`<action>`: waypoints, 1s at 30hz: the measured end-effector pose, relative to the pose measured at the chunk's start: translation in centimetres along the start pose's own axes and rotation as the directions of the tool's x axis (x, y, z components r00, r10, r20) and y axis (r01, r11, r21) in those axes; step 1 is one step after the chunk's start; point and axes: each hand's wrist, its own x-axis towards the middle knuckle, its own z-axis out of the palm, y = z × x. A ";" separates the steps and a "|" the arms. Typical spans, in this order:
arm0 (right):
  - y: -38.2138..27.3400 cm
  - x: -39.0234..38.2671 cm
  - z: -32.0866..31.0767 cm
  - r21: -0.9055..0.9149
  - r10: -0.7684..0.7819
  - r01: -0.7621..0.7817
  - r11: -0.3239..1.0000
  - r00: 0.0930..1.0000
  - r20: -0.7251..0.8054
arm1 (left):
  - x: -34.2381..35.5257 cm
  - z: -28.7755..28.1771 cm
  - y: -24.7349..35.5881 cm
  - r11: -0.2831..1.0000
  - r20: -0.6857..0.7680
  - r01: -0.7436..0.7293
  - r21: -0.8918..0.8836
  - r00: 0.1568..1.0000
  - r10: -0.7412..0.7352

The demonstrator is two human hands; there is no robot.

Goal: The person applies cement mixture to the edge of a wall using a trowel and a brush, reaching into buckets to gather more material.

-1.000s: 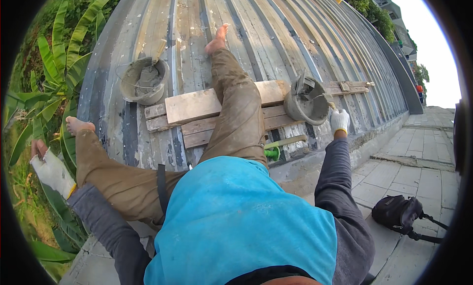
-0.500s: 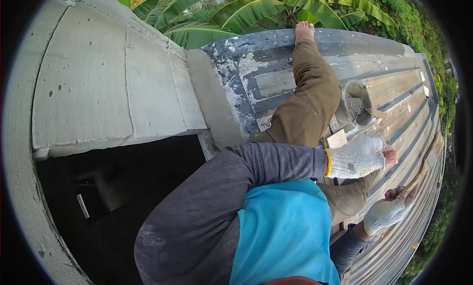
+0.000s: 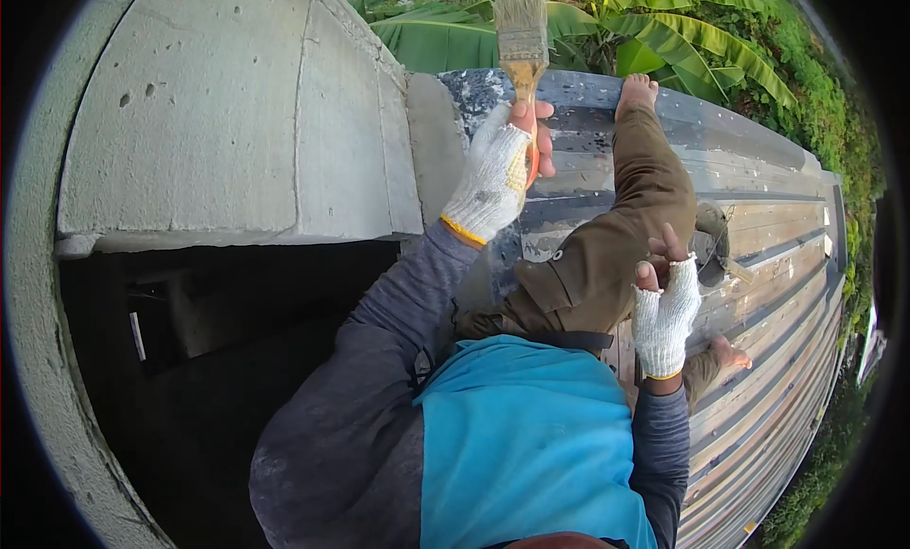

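My left hand (image 3: 493, 174), in a white knitted glove with bare fingertips, is closed around the handle of a flat paintbrush (image 3: 523, 51). The brush points away from me, its pale, worn bristles uppermost, in front of the banana leaves. Over my right thigh my right hand (image 3: 666, 307) is raised in a similar glove, thumb and fingers apart, and nothing shows in it. Beyond that hand stands a bucket (image 3: 709, 222) with a wire handle, partly hidden by my knee.
I sit on a ribbed metal roof (image 3: 768, 293) that slopes off to the right. A grey concrete wall (image 3: 209, 122) rises at left, with a dark opening (image 3: 227, 359) under it. A smeared flashing strip (image 3: 474, 99) runs along the wall's foot. Banana plants (image 3: 436, 42) grow past the roof edge.
Both hands have come from the far right toward the left. The brush, earlier at the right hand, is now in my left hand, held up near the wall. My view has shifted slightly.
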 end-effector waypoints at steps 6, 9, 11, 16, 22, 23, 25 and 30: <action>4.9 -3.3 -3.7 0.034 0.305 -0.305 0.952 0.926 -0.223 | 0.8 -10.9 -5.7 0.863 -0.504 0.149 -0.482 0.759 -0.412; 6.0 -4.1 -4.6 0.160 0.404 -0.372 0.914 0.860 -0.311 | -2.3 -8.7 -7.5 0.842 -0.426 0.224 -0.492 0.781 -0.457; 6.4 -4.5 -5.7 0.142 0.413 -0.388 0.911 0.845 -0.339 | -3.3 -5.6 -7.8 0.899 -0.343 0.310 -0.308 0.845 -0.409; 6.0 -4.5 -7.1 0.118 0.430 -0.426 0.897 0.783 -0.449 | -6.6 1.0 -4.6 0.953 -0.042 0.188 0.237 0.982 -0.184; 8.7 -5.9 -8.8 0.193 0.475 -0.437 0.879 0.756 -0.451 | -10.2 -7.7 -10.7 0.735 -0.392 0.305 -0.605 0.690 -0.609; 9.4 -6.3 -8.8 0.214 0.490 -0.443 0.871 0.749 -0.446 | -10.8 -7.7 -11.1 0.731 -0.337 0.320 -0.603 0.729 -0.596; 8.9 -6.6 -8.7 0.200 0.497 -0.458 0.866 0.752 -0.433 | -11.3 -5.8 -11.3 0.805 -0.404 0.390 -0.447 0.715 -0.571; 7.8 -5.7 -8.1 0.164 0.507 -0.488 0.857 0.743 -0.436 | -10.5 -0.5 -6.6 0.934 -0.249 0.265 0.239 0.947 -0.204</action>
